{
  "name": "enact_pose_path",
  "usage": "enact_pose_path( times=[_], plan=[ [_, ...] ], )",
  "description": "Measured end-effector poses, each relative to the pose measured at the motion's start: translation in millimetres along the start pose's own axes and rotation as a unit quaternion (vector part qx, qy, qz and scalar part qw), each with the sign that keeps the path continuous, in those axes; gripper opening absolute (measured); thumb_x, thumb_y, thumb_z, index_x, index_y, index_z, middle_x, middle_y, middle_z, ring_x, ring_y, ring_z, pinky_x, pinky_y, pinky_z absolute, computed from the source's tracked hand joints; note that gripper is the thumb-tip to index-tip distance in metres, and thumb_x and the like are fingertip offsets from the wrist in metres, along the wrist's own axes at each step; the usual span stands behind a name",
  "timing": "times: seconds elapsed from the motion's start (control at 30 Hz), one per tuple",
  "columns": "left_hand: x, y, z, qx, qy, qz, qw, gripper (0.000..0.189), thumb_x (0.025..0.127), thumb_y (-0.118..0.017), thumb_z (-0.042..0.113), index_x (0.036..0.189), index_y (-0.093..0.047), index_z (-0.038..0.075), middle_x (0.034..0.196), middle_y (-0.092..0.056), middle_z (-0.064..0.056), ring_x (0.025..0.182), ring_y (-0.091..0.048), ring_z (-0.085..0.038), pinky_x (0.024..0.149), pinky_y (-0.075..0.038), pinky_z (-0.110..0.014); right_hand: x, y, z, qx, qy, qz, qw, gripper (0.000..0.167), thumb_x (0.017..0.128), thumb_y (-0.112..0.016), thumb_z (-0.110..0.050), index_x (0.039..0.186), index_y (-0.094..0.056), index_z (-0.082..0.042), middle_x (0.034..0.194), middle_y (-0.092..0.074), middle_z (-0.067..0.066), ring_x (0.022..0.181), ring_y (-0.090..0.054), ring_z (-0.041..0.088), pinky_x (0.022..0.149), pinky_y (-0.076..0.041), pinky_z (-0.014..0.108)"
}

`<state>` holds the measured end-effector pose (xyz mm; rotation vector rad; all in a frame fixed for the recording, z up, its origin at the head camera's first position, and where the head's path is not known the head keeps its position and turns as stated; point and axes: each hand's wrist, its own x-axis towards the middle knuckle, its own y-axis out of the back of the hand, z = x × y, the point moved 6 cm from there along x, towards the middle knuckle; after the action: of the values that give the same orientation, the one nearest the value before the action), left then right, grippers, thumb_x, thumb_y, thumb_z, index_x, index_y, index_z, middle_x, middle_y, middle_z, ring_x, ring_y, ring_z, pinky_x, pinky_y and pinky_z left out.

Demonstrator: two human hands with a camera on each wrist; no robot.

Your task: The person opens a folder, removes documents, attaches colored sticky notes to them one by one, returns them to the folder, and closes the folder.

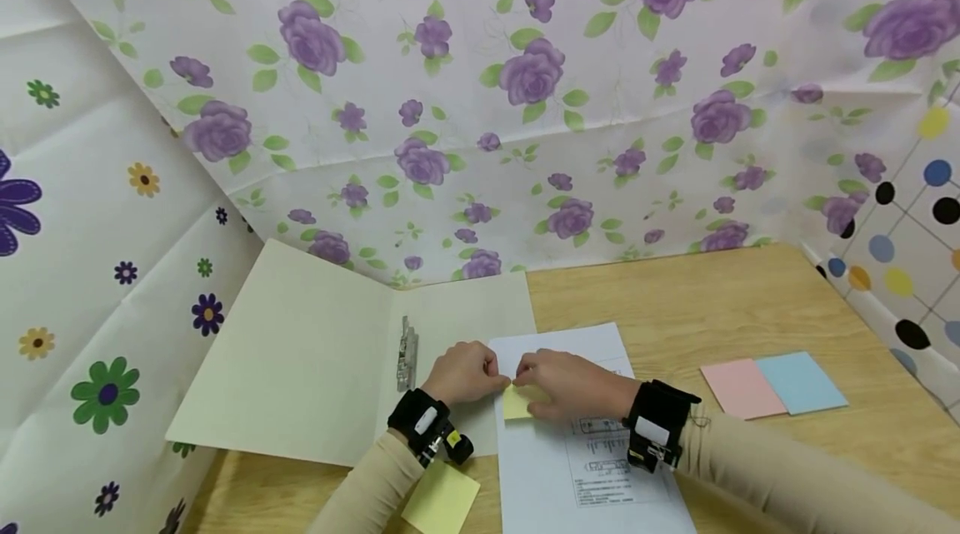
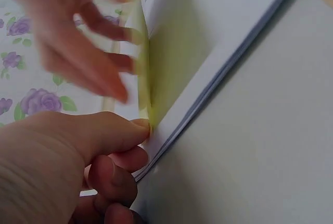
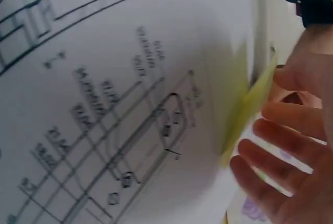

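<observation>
A yellow sticky note (image 1: 517, 407) stands partly raised from a printed sheet (image 1: 555, 484) near its left edge. My left hand (image 1: 467, 373) pinches the note's corner between thumb and index finger, with the other fingers curled beneath. Over the note is my right hand (image 1: 573, 384), its fingers (image 3: 276, 151) loosely extended beside the note's raised edge. It is blurred in the left wrist view, and I cannot tell whether it touches the note. The sheet bears line drawings and small text, and the papers look stacked in the left wrist view.
An open cream folder (image 1: 300, 359) with a metal clip (image 1: 407, 355) lies at the left, partly under the sheets. Another yellow sticky pad (image 1: 442, 497) is below my left wrist. Pink (image 1: 742, 388) and blue sticky pads (image 1: 801, 382) lie right on the wooden table (image 1: 675, 301).
</observation>
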<state>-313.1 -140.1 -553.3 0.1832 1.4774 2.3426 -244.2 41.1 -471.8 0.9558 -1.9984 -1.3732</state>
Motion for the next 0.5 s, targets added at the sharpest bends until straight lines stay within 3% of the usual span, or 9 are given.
enact_pose_path(
  times=[0.17,0.5],
  plan=[
    [-0.8,-0.3,0.8,0.006,-0.001,-0.001,1.0000,0.041,0.093,-0.088,0.046,0.063,-0.064,0.032,0.067,-0.061,0.017,0.061,-0.056,-0.005,0.056,-0.044,-0.026,-2.5,-14,-1,-0.073,0.009,-0.020,0.9971,0.027,0.098,-0.086,-0.023,0.123,-0.082,-0.013,0.135,-0.073,0.005,0.121,-0.068,0.021,0.085,-0.064,0.032],
    [-3.7,0.2,0.6,0.003,0.011,-0.008,0.9999,0.042,0.094,-0.088,0.046,0.063,-0.063,0.031,0.065,-0.058,0.018,0.061,-0.054,-0.004,0.057,-0.042,-0.024,-7.0,-14,1,-0.097,-0.004,-0.013,0.9952,0.033,0.096,-0.090,-0.027,0.126,-0.084,-0.015,0.134,-0.075,0.003,0.122,-0.071,0.019,0.084,-0.066,0.032]
  ],
)
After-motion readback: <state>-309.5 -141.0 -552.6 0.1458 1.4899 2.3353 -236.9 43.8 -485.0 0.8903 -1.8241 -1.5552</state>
